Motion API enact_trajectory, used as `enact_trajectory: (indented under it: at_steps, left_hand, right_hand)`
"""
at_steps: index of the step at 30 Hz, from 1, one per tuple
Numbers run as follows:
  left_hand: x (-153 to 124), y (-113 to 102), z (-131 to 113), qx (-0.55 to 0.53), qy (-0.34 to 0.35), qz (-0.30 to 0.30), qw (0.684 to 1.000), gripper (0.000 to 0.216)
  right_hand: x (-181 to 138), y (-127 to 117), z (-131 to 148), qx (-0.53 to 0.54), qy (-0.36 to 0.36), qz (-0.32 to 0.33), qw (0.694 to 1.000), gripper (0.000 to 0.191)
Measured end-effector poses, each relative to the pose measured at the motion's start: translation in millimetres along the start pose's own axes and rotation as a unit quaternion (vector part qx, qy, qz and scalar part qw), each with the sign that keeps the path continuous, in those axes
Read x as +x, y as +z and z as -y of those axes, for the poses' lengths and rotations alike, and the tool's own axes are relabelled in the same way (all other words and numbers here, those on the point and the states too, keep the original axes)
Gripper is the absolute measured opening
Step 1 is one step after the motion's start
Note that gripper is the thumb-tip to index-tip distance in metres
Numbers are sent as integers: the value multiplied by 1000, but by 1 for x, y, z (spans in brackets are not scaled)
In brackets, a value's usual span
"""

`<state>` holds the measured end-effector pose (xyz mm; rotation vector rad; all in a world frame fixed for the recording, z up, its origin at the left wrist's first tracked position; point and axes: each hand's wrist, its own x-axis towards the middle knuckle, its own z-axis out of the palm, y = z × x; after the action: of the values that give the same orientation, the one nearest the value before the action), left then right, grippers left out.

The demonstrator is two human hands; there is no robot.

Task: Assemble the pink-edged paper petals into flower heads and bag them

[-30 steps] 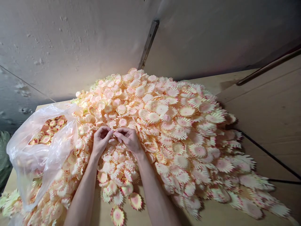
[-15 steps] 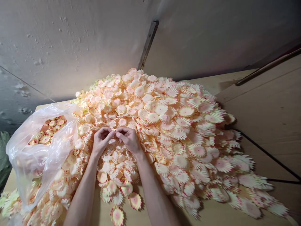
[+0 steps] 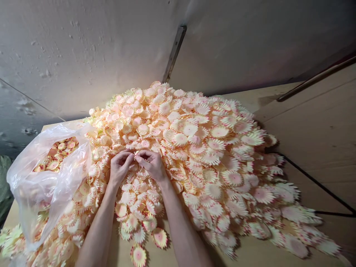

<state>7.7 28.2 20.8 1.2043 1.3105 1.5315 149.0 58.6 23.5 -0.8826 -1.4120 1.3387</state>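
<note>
A large heap of artificial flower petal discs (image 3: 190,129), cream with pink centres and red-tipped fringed edges, spreads under and around both hands. Over its middle, my left hand (image 3: 121,165) is closed in a pinch, thumb against the curled fingers. Close beside it, my right hand (image 3: 150,163) pinches the same way, the two sets of fingertips almost meeting. Between the fingertips shows the small edge of a petal disc (image 3: 135,154); the fingers hide most of it. Below the hands a few loose discs (image 3: 138,255) lie on the wooden tabletop (image 3: 158,256).
At the left, a translucent plastic bag (image 3: 30,178) stands open with smaller, darker-edged flower discs (image 3: 57,154) inside. Behind the heap rises a grey wall (image 3: 97,48) with a metal strip (image 3: 175,52). Brown cardboard (image 3: 314,129) and a black rod (image 3: 319,181) are at the right.
Both hands stay pinched over the same spot, with only a slight shift of the fingertips. The heap and the bag look the same.
</note>
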Motion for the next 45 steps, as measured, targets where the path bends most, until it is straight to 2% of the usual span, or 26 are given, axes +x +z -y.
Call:
enact_trajectory:
  at_steps: [4, 15, 27, 32, 35, 40, 45]
  left_hand:
    - [0, -2, -2, 15, 15, 17, 1000, 21]
    - [-1, -5, -2, 34, 27, 33, 999, 16]
    - [0, -1, -1, 120, 142, 26, 982, 13]
    - [1, 0, 6, 177, 240, 18, 954, 15]
    - [3, -1, 12, 202, 274, 16, 940, 14]
    - [3, -1, 14, 194, 257, 10, 947, 14]
    - [1, -2, 7, 153, 156, 8, 976, 16]
  right_hand:
    - [1, 2, -1, -40, -20, -22, 999, 13]
    - [0, 3, -7, -104, -62, -5, 993, 12]
    - [1, 1, -9, -117, -66, -15, 991, 10]
    - [1, 1, -8, -153, -77, -19, 985, 12]
    - [1, 0, -10, -157, -72, -17, 985, 12]
    - [1, 2, -11, -132, -60, -16, 989, 12]
    - [1, 2, -9, -87, -36, -13, 995, 12]
